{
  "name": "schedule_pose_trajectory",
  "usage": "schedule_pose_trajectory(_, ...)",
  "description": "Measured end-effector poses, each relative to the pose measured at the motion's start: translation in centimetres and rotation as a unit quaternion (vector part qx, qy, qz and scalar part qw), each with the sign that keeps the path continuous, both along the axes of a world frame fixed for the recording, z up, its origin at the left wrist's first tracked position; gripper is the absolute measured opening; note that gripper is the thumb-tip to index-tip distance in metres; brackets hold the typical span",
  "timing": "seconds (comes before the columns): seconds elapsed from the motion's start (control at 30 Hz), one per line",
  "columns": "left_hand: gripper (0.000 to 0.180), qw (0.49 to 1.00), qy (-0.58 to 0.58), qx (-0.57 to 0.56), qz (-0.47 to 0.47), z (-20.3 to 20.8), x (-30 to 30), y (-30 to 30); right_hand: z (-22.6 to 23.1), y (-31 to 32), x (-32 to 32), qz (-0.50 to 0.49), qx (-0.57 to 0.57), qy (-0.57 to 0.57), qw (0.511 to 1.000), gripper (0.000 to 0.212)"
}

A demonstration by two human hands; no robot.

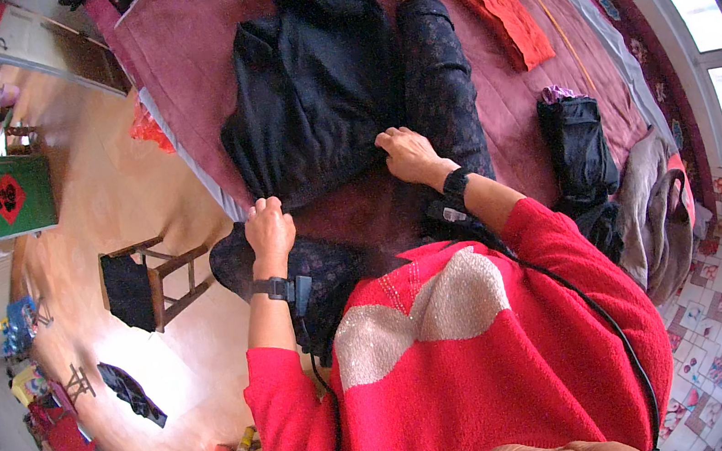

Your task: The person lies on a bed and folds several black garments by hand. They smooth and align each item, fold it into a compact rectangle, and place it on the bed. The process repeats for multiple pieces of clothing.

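A black garment lies spread over the pink quilted bed cover, wrinkled, its far part narrower than its near part; I cannot tell its exact kind. My left hand pinches its near left corner, fingers closed on the cloth. At the near right corner, my right hand also has its fingers closed on the edge. The near hem runs between the two hands. My outstretched leg in dark patterned trousers lies just right of the garment.
A folded orange-red cloth and a thin stick lie farther right on the bed. Rolled black clothing and a grey garment are near my right arm. A wooden stool stands on the floor to the left.
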State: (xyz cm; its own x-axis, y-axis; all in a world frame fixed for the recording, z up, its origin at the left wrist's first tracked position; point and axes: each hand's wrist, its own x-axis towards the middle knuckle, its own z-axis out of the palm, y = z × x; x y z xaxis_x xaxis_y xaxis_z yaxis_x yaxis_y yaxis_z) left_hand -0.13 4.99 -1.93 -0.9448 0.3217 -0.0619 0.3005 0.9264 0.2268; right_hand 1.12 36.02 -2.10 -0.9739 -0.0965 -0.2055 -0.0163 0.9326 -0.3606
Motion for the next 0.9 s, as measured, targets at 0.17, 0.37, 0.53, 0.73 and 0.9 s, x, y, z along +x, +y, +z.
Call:
schedule_pose_trajectory(0.17, 0.029, 0.992, 0.018, 0.059, 0.11, 0.8, -1.3, -0.6, 2.4, 1.3, -0.6, -0.014, -0.054, 0.118, 0.991, 0.037)
schedule_pose_trajectory(0.37, 0.034, 0.96, 0.089, 0.138, 0.227, 2.8, -2.6, -2.8, 5.0, 3.7, -1.3, -0.087, -0.025, 0.201, 0.975, 0.041)
schedule_pose_trajectory(0.53, 0.036, 0.947, 0.151, 0.136, 0.247, 4.4, -2.1, -5.0, 6.4, 7.4, -0.6, -0.154, -0.004, 0.221, 0.963, 0.05)
schedule_pose_trajectory(0.73, 0.037, 0.936, 0.129, 0.146, 0.293, 4.7, -2.3, -5.7, 6.7, 9.4, 0.2, -0.193, 0.02, 0.188, 0.963, 0.051)
schedule_pose_trajectory(0.9, 0.044, 0.954, 0.145, 0.191, 0.178, 5.0, -1.1, -4.6, 7.3, 9.4, 0.9, -0.152, 0.007, 0.216, 0.964, 0.046)
